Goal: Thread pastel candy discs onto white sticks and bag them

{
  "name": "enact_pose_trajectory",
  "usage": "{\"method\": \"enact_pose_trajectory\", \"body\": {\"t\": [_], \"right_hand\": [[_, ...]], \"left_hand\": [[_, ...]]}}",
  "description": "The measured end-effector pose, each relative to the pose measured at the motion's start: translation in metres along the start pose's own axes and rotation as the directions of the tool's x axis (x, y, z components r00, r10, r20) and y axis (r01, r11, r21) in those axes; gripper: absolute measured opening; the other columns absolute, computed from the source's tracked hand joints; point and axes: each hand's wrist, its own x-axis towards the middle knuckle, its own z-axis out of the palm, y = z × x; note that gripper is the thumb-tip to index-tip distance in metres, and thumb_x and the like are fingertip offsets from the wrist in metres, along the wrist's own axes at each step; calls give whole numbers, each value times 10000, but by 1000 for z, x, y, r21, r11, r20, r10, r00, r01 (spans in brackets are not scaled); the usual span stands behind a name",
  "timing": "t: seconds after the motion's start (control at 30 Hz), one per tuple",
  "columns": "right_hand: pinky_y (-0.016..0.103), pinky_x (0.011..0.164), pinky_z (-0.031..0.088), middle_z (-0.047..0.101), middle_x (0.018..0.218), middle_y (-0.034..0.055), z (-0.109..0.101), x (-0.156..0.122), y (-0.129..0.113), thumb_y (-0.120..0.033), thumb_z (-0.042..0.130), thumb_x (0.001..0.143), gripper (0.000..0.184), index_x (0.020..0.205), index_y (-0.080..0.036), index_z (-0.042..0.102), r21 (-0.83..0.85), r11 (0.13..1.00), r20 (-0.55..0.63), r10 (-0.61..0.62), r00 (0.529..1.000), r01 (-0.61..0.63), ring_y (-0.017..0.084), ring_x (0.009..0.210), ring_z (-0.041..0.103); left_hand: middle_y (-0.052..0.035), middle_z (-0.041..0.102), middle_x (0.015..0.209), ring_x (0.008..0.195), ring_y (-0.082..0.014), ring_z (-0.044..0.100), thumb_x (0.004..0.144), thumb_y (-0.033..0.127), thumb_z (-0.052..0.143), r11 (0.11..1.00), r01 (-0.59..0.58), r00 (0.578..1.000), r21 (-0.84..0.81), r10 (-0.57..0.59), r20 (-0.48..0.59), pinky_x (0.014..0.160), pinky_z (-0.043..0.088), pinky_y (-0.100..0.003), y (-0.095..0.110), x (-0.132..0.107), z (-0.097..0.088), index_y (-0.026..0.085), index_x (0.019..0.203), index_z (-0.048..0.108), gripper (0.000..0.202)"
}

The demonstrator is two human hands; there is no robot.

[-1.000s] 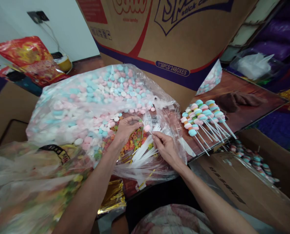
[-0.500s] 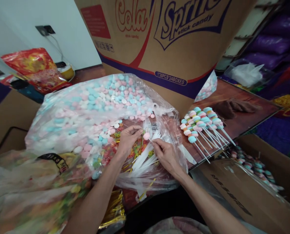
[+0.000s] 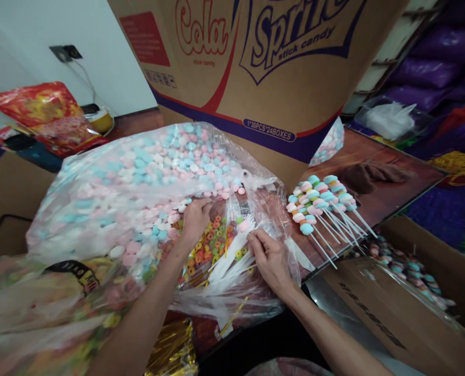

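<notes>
Pinching a stick (image 3: 248, 233) bearing pink candy (image 3: 243, 226) — hands (image 3: 270, 258) apart.

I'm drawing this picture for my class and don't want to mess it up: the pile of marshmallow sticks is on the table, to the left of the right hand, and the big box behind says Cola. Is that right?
Not quite: the head view shows the pile of marshmallow sticks on the table, to the right of the right hand. The big box behind does say Cola.
</notes>
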Motion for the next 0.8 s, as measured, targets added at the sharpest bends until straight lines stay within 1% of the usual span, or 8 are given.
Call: {"method": "enact_pose_trajectory", "body": {"t": [0.07,0.13,0.2,0.4,0.5,0.63,0.7,0.8], "right_hand": [[247,561,331,456,612,-45,0,0,0,-380,434,1000,298,760,-227,523,0,1000,13,-7,1000,7,124,558,436],[246,561,336,449,616,-44,1,-1,0,-388,430,1001,298,769,-228,528,-4,1000,25,-11,1000,11,128,562,436],[245,559,335,439,617,-45,2,-2,1,-389,433,1002,293,782,-228,541,-16,1000,30,-9,999,10,126,561,433],[240,560,328,432,614,-53,2,-2,0,-358,444,1002,266,805,-224,564,-57,998,45,-32,998,34,115,554,427],[243,547,314,432,597,-54,2,-1,-4,-342,448,994,262,809,-220,588,-82,995,39,-55,998,58,114,538,420],[246,537,305,448,584,-49,2,0,-9,-330,445,986,258,819,-218,607,-96,993,29,-73,997,75,120,531,424],[247,542,307,470,597,-44,2,1,-9,-323,440,984,256,822,-218,607,-97,992,30,-80,996,82,120,535,432],[250,550,304,485,615,-38,2,1,-9,-314,438,979,255,808,-214,598,-102,990,31,-95,995,97,119,539,439]], "left_hand": [[-97,665,858,938,-299,614,826,160,502,981,-38,998,191,47,-41,891,455,-411,-6,9,1,207,1021,749,318],[-121,632,925,980,-310,593,839,153,497,966,-53,994,255,75,-79,908,454,-416,-7,15,4,210,1189,712,415],[-129,604,967,998,-307,583,861,178,503,963,-59,991,263,89,-104,906,460,-404,-5,19,7,219,1258,683,437],[-136,636,1001,1069,-339,559,851,265,613,952,-58,994,301,82,-66,915,448,-415,3,35,14,243,1219,694,377],[-129,659,965,1028,-334,576,850,284,618,944,-22,992,328,61,-108,869,449,-400,4,40,20,251,1166,702,328],[-142,657,984,971,-309,604,888,251,522,944,8,983,330,52,-174,819,448,-379,4,38,26,242,1089,721,283],[-136,673,973,957,-296,616,886,254,510,959,5,979,283,53,-197,831,454,-377,2,36,26,230,1044,728,270],[-103,715,883,876,-263,650,840,265,555,994,43,976,102,-20,-217,822,476,-356,-4,37,23,198,922,726,201]]}}
